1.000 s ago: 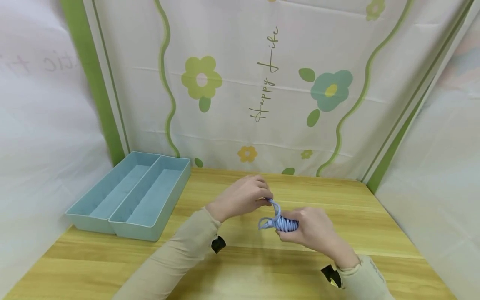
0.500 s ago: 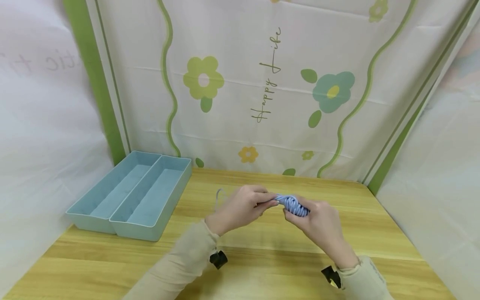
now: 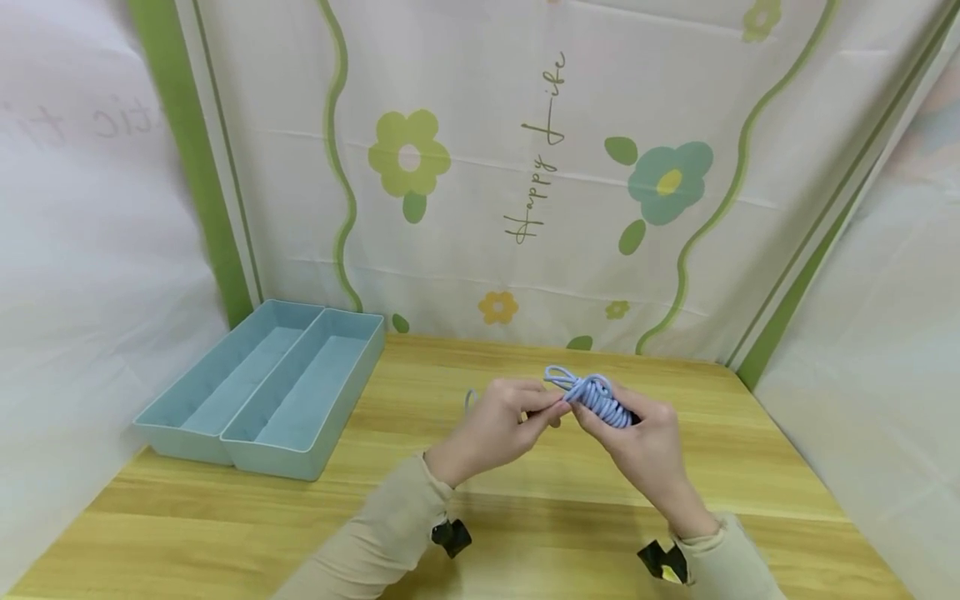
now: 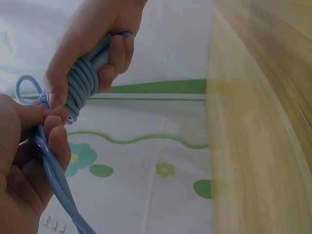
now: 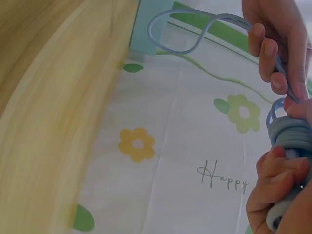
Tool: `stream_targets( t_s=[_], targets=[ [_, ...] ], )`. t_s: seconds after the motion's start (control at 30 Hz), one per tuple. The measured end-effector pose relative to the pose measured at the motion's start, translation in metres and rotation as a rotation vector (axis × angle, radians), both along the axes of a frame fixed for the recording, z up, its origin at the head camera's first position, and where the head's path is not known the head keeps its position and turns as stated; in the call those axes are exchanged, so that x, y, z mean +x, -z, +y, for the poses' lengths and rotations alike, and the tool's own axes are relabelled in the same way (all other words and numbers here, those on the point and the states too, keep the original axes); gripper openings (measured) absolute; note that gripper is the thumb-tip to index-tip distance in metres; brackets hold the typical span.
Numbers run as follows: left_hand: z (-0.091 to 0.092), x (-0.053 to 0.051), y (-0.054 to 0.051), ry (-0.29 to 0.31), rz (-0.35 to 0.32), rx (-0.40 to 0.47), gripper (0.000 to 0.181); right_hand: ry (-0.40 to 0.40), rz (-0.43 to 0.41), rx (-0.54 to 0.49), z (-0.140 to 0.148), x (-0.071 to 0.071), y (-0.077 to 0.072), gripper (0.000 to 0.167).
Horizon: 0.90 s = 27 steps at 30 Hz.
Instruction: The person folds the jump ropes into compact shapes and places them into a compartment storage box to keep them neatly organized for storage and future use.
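A light blue cord is wound into a tight bundle above the table, with a small loop standing out at its left end. Around the bundle my right hand curls its fingers, its thumb near the last turns. My left hand pinches the loose cord between thumb and fingertips, right beside the bundle. Doubled strands run down out of the left hand in the left wrist view. The right wrist view shows them ending in a wide free loop. Part of the bundle is hidden by the right hand.
Two pale blue trays stand side by side at the left of the wooden table. A white flowered curtain hangs behind the table, and white cloth hangs at both sides.
The bundle and right hand have moved slightly right and up. The left hand has drawn nearer the bundle, pinching the cord, and the loose loop now trails left behind that hand.
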State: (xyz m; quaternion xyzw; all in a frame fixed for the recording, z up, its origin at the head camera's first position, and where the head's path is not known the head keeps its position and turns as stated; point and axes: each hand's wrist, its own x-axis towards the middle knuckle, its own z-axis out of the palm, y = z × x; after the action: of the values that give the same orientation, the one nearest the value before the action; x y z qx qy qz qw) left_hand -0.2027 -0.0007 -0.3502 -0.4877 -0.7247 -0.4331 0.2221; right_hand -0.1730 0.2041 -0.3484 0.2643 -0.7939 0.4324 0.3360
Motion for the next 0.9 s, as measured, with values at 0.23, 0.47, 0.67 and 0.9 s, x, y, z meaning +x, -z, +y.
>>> stream_targets(
  t_s=[0.23,0.47,0.67,0.9],
  targets=[
    [0.002,0.005,0.000,-0.105,0.193,-0.044,0.015,0.044,-0.239,-0.140,-0.004,0.007,-0.006,0.008],
    [0.003,0.007,0.002,-0.192,0.260,-0.007,0.014,-0.004,-0.329,-0.208,0.006,-0.001,0.006,0.006],
    [0.003,0.008,0.003,-0.212,0.157,0.000,0.018,-0.075,-0.418,-0.299,0.004,0.001,0.003,0.012],
    [0.002,0.009,0.001,-0.169,0.067,-0.016,0.017,-0.297,-0.507,-0.429,0.005,0.000,0.002,0.014]
  ],
)
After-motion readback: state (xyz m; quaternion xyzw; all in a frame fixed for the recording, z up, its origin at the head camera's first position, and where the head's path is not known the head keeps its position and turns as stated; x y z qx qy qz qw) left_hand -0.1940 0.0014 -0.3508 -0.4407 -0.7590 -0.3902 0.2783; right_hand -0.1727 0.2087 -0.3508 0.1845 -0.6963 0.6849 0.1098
